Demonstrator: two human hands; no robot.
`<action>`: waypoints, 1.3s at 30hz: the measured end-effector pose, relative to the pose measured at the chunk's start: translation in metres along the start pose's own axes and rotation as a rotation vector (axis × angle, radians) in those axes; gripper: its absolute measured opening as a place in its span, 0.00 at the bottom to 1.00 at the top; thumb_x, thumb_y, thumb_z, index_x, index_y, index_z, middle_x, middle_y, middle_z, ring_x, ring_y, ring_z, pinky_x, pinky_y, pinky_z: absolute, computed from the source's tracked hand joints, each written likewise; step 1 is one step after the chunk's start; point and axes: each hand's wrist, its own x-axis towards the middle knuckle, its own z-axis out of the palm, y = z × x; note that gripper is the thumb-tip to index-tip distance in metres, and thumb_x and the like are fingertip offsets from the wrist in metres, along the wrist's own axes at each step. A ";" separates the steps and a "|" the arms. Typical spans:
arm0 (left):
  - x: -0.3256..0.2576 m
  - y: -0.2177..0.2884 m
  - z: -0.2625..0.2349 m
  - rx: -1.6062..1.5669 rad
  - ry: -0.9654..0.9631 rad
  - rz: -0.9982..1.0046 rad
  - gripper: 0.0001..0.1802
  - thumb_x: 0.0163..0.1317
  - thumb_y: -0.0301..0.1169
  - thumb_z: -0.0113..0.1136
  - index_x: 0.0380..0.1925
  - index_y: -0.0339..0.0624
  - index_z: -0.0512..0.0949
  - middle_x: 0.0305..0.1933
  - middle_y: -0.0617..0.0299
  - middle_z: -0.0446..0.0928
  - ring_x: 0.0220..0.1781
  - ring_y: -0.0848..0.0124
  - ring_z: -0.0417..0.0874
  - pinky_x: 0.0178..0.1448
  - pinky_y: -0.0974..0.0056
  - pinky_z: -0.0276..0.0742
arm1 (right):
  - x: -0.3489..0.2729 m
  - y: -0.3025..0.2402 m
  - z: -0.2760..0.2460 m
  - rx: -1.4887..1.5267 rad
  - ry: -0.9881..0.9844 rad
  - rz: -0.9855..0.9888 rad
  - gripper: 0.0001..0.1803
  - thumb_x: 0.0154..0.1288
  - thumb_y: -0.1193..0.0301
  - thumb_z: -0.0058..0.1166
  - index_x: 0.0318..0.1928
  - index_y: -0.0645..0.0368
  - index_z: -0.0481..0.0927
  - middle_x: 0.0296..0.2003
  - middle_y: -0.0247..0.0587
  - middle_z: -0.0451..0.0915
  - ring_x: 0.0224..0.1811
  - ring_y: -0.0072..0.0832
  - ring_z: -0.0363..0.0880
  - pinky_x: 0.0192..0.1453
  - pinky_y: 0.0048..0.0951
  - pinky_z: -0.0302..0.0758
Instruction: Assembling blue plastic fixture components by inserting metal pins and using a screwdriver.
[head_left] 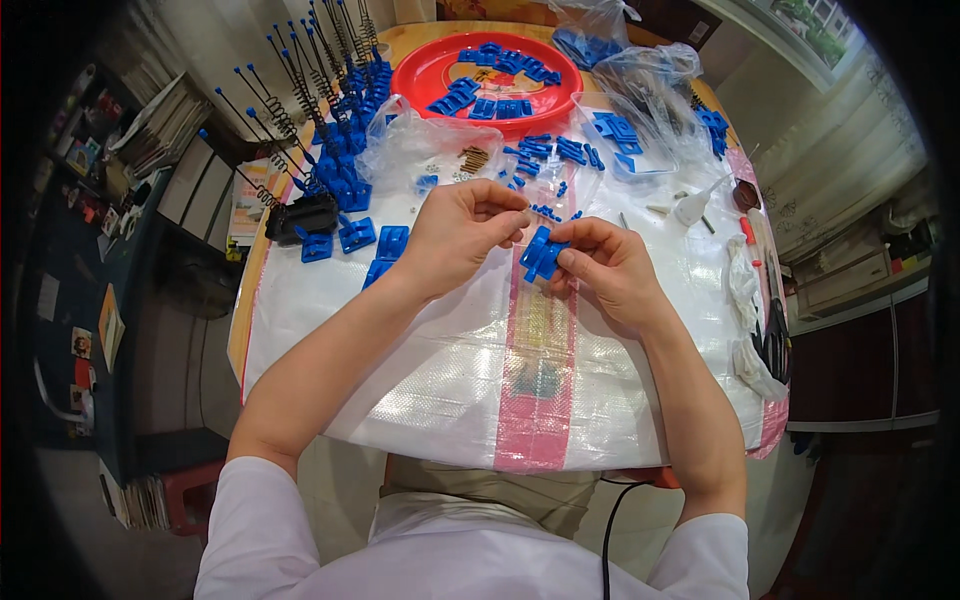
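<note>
The right hand [610, 270] grips a blue clip [541, 255] in closed fingers. The left hand [455, 235] pinches shut beside it, its catch too small to tell, above the bench [420, 370].

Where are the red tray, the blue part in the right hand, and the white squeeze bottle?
red tray [420, 72]: head view, bare left rim.
blue part [541, 256]: head view, middle of the piece, between the fingers.
white squeeze bottle [693, 207]: head view, on its body.

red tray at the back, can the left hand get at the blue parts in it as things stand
Probably yes: the left hand holds nothing large, and only a low clear plastic bag lies between it and the red tray, though it's a stretch.
</note>
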 end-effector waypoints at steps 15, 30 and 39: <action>-0.011 -0.023 0.009 -0.119 0.034 -0.013 0.08 0.68 0.23 0.65 0.46 0.30 0.84 0.41 0.57 0.87 0.41 0.74 0.86 0.49 0.69 0.81 | 0.000 0.002 0.005 -0.042 0.019 -0.046 0.12 0.73 0.81 0.58 0.54 0.67 0.80 0.42 0.38 0.85 0.38 0.20 0.84 0.43 0.23 0.82; -0.017 -0.025 0.014 -0.359 0.077 -0.244 0.11 0.71 0.25 0.64 0.50 0.33 0.84 0.44 0.59 0.86 0.43 0.74 0.85 0.49 0.68 0.82 | 0.001 0.008 0.009 -0.298 0.088 -0.189 0.12 0.72 0.82 0.58 0.55 0.67 0.81 0.46 0.38 0.85 0.47 0.22 0.86 0.51 0.24 0.84; -0.017 -0.037 0.014 -0.486 -0.021 -0.175 0.13 0.70 0.23 0.63 0.53 0.33 0.83 0.50 0.55 0.86 0.48 0.69 0.87 0.54 0.63 0.85 | 0.001 0.008 0.007 -0.290 0.130 -0.154 0.14 0.73 0.82 0.58 0.56 0.66 0.80 0.48 0.38 0.85 0.49 0.23 0.85 0.54 0.26 0.84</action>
